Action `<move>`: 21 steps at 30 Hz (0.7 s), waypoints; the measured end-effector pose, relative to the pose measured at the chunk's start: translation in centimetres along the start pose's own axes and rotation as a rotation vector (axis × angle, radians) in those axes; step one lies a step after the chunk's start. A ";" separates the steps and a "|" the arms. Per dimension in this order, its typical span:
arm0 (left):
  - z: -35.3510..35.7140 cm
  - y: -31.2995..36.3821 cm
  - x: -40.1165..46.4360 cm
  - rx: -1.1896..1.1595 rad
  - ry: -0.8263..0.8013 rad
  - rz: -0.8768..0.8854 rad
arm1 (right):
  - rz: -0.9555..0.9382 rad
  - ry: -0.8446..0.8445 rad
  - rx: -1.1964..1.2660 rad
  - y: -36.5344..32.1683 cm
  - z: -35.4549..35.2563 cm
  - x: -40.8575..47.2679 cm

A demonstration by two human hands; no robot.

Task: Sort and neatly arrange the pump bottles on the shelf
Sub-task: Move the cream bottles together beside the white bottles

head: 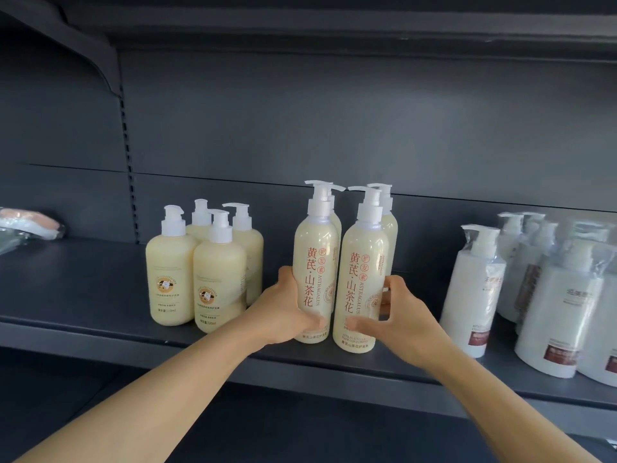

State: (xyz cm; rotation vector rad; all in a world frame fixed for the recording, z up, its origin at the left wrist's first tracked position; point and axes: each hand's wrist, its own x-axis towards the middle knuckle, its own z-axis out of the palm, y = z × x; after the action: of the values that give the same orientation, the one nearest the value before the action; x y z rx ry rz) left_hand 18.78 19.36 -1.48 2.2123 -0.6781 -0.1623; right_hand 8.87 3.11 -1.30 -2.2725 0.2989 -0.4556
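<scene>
The left hand curled round the front-left tall cream plastic pump bottle, while the right hand gripped its front-right twin.

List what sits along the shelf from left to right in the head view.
Plastic-wrapped package → short cream pump bottles → tall cream bottles, held between left hand and right hand → white wrapped bottles.

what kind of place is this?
Probably a shop aisle or stockroom: a dark metal shelf with slotted uprights, and identical pump bottles grouped by product: squat cream bottles, tall cream bottles, and plastic-wrapped white bottles.
</scene>
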 end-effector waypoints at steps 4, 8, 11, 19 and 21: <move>-3.0 2.9 0.3 -0.075 0.144 0.122 | -0.107 0.187 0.018 -1.8 -4.6 1.3; -5.8 6.6 0.8 0.035 0.330 0.279 | -0.172 0.264 -0.086 -4.3 -9.3 4.9; -7.3 9.3 1.6 0.151 0.353 0.381 | -0.184 0.217 -0.257 -5.8 -11.1 8.3; -8.7 13.6 5.1 0.280 0.133 0.367 | -0.201 -0.080 -0.577 -7.6 -11.4 14.6; -8.5 14.1 5.6 0.309 0.109 0.354 | -0.177 -0.089 -0.511 -7.6 -11.2 15.4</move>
State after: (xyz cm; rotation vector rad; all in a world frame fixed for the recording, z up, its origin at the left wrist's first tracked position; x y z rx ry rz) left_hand 20.42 14.57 15.14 2.3237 -1.0774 0.2566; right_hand 18.71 -4.58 14.95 -2.8252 0.1832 -0.3986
